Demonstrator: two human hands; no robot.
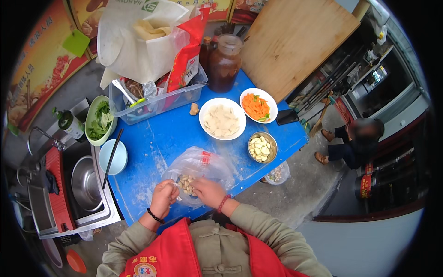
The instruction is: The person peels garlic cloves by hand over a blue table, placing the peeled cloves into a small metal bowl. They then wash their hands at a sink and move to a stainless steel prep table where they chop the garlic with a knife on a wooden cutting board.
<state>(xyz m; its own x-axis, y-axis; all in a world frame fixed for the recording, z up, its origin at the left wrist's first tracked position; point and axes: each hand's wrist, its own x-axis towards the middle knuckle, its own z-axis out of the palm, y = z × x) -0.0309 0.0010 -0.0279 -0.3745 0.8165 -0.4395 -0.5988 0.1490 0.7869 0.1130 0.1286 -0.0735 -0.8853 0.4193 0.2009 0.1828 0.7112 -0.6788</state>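
Observation:
A clear plastic bag (216,166) lies on the blue table near its front edge, with pale pieces (186,184), which look like nuts or beans, in its opening. My left hand (166,194) is closed on the rim of the bag. At the other side of the opening, my right hand (207,191) reaches in, fingertips on the pieces; whether it grips any is hidden. Beyond the bag stand a white bowl of pale slices (221,121), a white bowl of sliced carrot (256,105) and a metal bowl of peeled garlic cloves (262,148). A piece of ginger (194,109) lies beside the slices.
A plastic bin of packages (162,104) and a brown jar (224,65) stand at the back. Left are a green bowl of leaves (100,121), a light blue bowl (113,157) with dark chopsticks (112,157) and a sink (112,207). Another person (356,142) sits at right.

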